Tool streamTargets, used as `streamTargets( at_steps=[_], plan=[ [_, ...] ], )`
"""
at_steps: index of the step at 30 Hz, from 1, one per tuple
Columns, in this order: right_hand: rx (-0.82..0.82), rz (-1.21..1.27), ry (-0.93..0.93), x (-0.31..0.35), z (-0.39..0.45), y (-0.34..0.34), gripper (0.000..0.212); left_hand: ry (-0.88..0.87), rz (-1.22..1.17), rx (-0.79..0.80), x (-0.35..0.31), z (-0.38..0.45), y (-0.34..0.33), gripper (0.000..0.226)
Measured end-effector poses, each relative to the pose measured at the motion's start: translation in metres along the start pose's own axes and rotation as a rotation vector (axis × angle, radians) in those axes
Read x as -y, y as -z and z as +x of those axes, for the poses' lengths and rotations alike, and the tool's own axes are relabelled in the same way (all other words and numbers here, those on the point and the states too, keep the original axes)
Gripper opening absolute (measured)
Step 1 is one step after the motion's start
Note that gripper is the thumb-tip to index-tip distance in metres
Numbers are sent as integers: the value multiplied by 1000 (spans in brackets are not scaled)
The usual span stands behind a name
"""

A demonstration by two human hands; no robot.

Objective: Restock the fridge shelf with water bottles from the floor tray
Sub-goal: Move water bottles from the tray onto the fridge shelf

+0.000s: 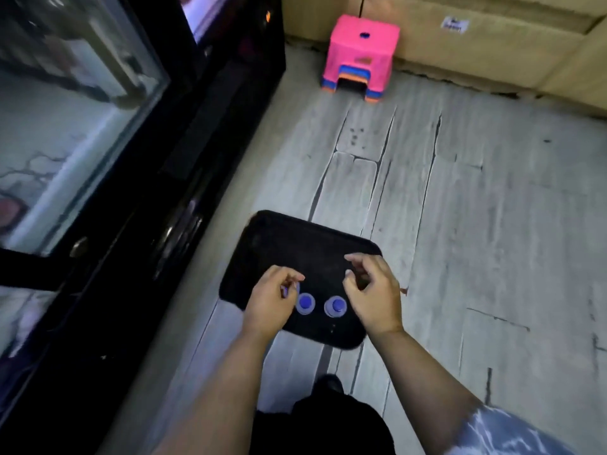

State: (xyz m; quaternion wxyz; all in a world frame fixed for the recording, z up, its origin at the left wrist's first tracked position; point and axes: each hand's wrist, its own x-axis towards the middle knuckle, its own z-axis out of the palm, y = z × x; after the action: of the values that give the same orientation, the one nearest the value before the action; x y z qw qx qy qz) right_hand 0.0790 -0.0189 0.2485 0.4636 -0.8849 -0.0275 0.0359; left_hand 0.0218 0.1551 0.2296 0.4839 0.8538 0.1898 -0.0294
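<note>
Fingers (353, 259) of the right hand (374, 290): curled, spread apart, gripping nothing, hovering just right of the two visible blue-capped water bottles (335, 305). Left hand (269, 302): fingers bent together just left of the bottles, something bluish at their tips; whether they grip it cannot be told. Bottles: upright, side by side, at the near end of a black tray (289, 238) on the grey plank floor (476, 208). Glass-door fridge (82, 133): left of tray. Pink stool (361, 54): well beyond, against cardboard boxes (492, 37).
</note>
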Motion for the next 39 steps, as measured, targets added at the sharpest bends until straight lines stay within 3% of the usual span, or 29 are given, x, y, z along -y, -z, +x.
streamTargets(
  at_steps=[3, 7, 14, 20, 24, 30, 39],
  plan=[
    [33, -62, 21, -70, 5, -40, 29, -61, 54, 144, 63, 21, -47, 36],
    [133, -170, 14, -159, 1, -85, 41, -127, 159, 296, 143, 45, -106, 60],
    [295, -187, -103, -245, -13, -131, 90, -151, 116, 270, 209, 59, -156, 71],
    [284, -112, -200, -265, -14, -156, 79, -122, 183, 317, 219, 60, -168, 67],
    [245, -101, -225, -266, -11, -162, 56, -133, 290, 348, 218, 67, -169, 52],
    [165, -52, -264, -243, -6, -147, 52, -176, 314, 449, 194, 72, -157, 45],
    [42, 7, -199, -89, 34, -60, 53, -159, 130, 316, 43, 73, -49, 47]
  ],
)
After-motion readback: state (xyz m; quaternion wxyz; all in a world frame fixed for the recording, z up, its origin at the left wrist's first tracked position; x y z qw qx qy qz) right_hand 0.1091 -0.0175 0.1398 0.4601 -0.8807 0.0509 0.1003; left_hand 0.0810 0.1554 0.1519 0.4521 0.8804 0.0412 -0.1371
